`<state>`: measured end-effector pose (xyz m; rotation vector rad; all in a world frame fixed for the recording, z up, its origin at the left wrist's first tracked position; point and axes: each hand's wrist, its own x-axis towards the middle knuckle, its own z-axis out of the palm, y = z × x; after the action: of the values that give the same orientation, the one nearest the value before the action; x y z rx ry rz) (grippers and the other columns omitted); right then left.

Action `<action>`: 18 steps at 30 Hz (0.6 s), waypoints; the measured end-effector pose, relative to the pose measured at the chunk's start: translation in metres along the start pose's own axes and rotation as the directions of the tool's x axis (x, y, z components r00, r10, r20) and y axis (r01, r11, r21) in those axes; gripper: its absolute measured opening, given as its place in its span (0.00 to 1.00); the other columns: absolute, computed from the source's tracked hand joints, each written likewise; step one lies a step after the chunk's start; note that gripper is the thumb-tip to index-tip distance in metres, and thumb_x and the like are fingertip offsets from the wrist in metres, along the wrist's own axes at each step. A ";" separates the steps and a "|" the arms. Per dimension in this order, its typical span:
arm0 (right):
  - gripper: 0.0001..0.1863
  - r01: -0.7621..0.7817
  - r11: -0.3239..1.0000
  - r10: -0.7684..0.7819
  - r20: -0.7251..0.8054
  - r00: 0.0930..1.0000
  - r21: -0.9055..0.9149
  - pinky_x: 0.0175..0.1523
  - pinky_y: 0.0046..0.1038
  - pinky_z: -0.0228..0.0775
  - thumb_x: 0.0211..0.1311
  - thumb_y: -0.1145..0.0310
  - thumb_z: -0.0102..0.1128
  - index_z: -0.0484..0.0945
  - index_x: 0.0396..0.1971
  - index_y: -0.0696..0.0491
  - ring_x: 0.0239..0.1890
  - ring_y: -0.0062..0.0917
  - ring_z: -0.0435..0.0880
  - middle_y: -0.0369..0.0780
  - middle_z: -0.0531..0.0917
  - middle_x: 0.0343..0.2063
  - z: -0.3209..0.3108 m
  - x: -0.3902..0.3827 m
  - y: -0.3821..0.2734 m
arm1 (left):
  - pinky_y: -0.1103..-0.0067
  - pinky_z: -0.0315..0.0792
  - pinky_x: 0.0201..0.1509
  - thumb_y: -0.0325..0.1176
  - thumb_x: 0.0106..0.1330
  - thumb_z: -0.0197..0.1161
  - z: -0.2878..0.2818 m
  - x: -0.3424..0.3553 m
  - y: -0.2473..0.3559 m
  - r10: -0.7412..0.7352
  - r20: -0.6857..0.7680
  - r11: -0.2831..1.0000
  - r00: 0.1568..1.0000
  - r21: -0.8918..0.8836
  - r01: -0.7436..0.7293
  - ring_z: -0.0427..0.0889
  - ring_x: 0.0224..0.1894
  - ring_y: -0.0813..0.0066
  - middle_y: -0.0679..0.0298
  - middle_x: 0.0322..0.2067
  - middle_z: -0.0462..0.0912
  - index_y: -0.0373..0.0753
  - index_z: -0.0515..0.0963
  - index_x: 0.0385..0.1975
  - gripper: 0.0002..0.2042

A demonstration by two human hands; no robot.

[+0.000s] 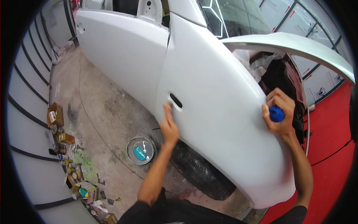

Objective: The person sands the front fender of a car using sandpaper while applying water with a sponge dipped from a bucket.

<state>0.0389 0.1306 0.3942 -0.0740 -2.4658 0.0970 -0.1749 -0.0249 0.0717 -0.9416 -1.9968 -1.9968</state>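
A white car fender (212,100) stretches out in front of me, with a dark oval slot (175,100) in its side. My left hand (169,126) lies with its fingers stretched out at the panel, just below the slot, and nothing shows in it. At the fender's upper edge on the right, my right hand (279,112) has its fingers wrapped around a small blue rounded thing (276,114); its exact kind I cannot make out. Beyond the fender's rear edge is the white car door (125,41).
A round bucket (129,151) of liquid with a teal block (140,153) stands on the floor. Black plastic wraps the wheel (201,170). Several cans and boxes (67,138) line the left wall. A hose or cable (100,132) crosses the floor. The hood (291,39) is raised.
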 end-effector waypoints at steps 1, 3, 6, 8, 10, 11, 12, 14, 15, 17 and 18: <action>0.12 0.003 1.000 -0.003 -0.008 1.000 -0.008 0.27 0.25 0.63 0.45 0.80 0.68 0.70 0.17 0.58 0.21 0.29 0.73 0.42 0.73 0.21 0.000 -0.001 -0.001 | 0.70 0.75 0.63 0.29 0.81 0.44 -0.002 0.013 -0.007 -0.024 -0.060 0.997 0.998 0.069 0.029 0.81 0.64 0.59 0.42 0.63 0.77 0.27 0.62 0.73 0.23; 0.12 -0.011 0.999 0.010 -0.035 0.999 -0.032 0.27 0.25 0.63 0.45 0.80 0.68 0.70 0.17 0.58 0.21 0.29 0.73 0.42 0.72 0.21 0.001 -0.001 -0.001 | 0.70 0.75 0.63 0.29 0.81 0.44 -0.003 0.005 0.000 -0.065 -0.022 0.997 0.998 0.048 0.066 0.81 0.63 0.60 0.43 0.63 0.77 0.27 0.63 0.72 0.23; 0.12 0.014 1.000 -0.015 -0.036 0.999 -0.026 0.28 0.25 0.64 0.46 0.80 0.68 0.70 0.18 0.58 0.21 0.29 0.74 0.42 0.72 0.22 0.002 0.000 -0.001 | 0.67 0.70 0.69 0.26 0.79 0.45 0.003 -0.040 0.027 0.078 0.049 0.995 0.996 -0.068 -0.075 0.76 0.67 0.53 0.38 0.65 0.73 0.28 0.63 0.72 0.23; 0.12 0.033 0.999 -0.034 -0.021 0.999 -0.017 0.28 0.25 0.64 0.46 0.80 0.68 0.70 0.18 0.58 0.21 0.30 0.74 0.42 0.72 0.22 0.001 0.001 0.000 | 0.63 0.67 0.72 0.24 0.78 0.45 0.006 -0.066 0.040 0.243 0.072 0.970 0.967 -0.019 -0.243 0.72 0.70 0.50 0.34 0.65 0.72 0.24 0.61 0.72 0.24; 0.12 0.041 0.999 -0.041 -0.010 0.999 -0.001 0.28 0.25 0.64 0.46 0.80 0.68 0.70 0.18 0.58 0.21 0.30 0.74 0.43 0.73 0.22 0.001 0.000 0.000 | 0.64 0.65 0.73 0.25 0.78 0.44 0.004 -0.040 0.026 0.117 0.081 0.989 0.990 -0.102 -0.109 0.71 0.71 0.51 0.36 0.65 0.72 0.27 0.62 0.72 0.24; 0.12 0.042 0.999 -0.042 -0.017 0.999 -0.006 0.29 0.25 0.65 0.46 0.79 0.68 0.70 0.18 0.58 0.22 0.30 0.74 0.43 0.73 0.22 0.000 0.000 0.001 | 0.67 0.66 0.73 0.27 0.80 0.43 0.002 -0.017 0.025 -0.084 0.054 0.987 0.995 -0.132 0.091 0.73 0.70 0.55 0.40 0.66 0.73 0.28 0.62 0.73 0.23; 0.12 0.004 1.000 -0.004 -0.035 0.999 -0.016 0.29 0.26 0.65 0.45 0.79 0.68 0.70 0.18 0.58 0.22 0.31 0.74 0.43 0.73 0.22 0.001 -0.001 0.000 | 0.67 0.66 0.73 0.27 0.80 0.43 0.000 -0.004 0.020 -0.093 0.066 0.988 0.994 -0.121 0.100 0.73 0.70 0.55 0.40 0.66 0.73 0.28 0.62 0.73 0.23; 0.12 0.016 1.000 -0.016 -0.021 1.000 -0.021 0.29 0.26 0.65 0.45 0.79 0.69 0.70 0.18 0.58 0.22 0.31 0.75 0.43 0.73 0.22 0.001 -0.004 0.000 | 0.70 0.69 0.70 0.28 0.81 0.42 -0.001 0.005 0.015 0.031 -0.034 0.992 0.999 0.119 -0.026 0.75 0.68 0.58 0.43 0.66 0.73 0.27 0.61 0.73 0.23; 0.12 -0.002 0.999 0.000 -0.036 0.999 -0.041 0.29 0.26 0.66 0.45 0.79 0.69 0.70 0.18 0.58 0.22 0.31 0.75 0.42 0.73 0.22 0.000 -0.004 0.000 | 0.70 0.70 0.69 0.28 0.81 0.43 0.000 -0.011 0.028 -0.103 -0.003 0.993 0.995 -0.056 0.103 0.75 0.69 0.56 0.43 0.67 0.72 0.27 0.62 0.72 0.23; 0.12 0.016 1.000 -0.017 -0.021 1.000 -0.019 0.29 0.26 0.66 0.45 0.78 0.69 0.71 0.18 0.58 0.22 0.31 0.75 0.42 0.73 0.22 0.000 -0.004 0.001 | 0.67 0.68 0.71 0.24 0.79 0.44 0.003 -0.058 0.047 0.078 0.083 0.993 0.994 -0.097 -0.069 0.74 0.69 0.52 0.38 0.67 0.70 0.24 0.64 0.70 0.22; 0.12 -0.007 1.000 0.007 -0.035 0.999 -0.011 0.29 0.26 0.66 0.45 0.78 0.69 0.71 0.18 0.58 0.22 0.31 0.75 0.42 0.73 0.22 0.000 -0.004 0.002 | 0.65 0.67 0.72 0.23 0.78 0.43 0.003 -0.076 0.061 0.205 0.101 0.979 0.973 -0.019 -0.204 0.73 0.69 0.49 0.36 0.67 0.70 0.22 0.65 0.69 0.22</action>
<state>0.0416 0.1323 0.3917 -0.0884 -2.4318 0.0840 -0.0817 -0.0511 0.0823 -1.2213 -1.8552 -1.8815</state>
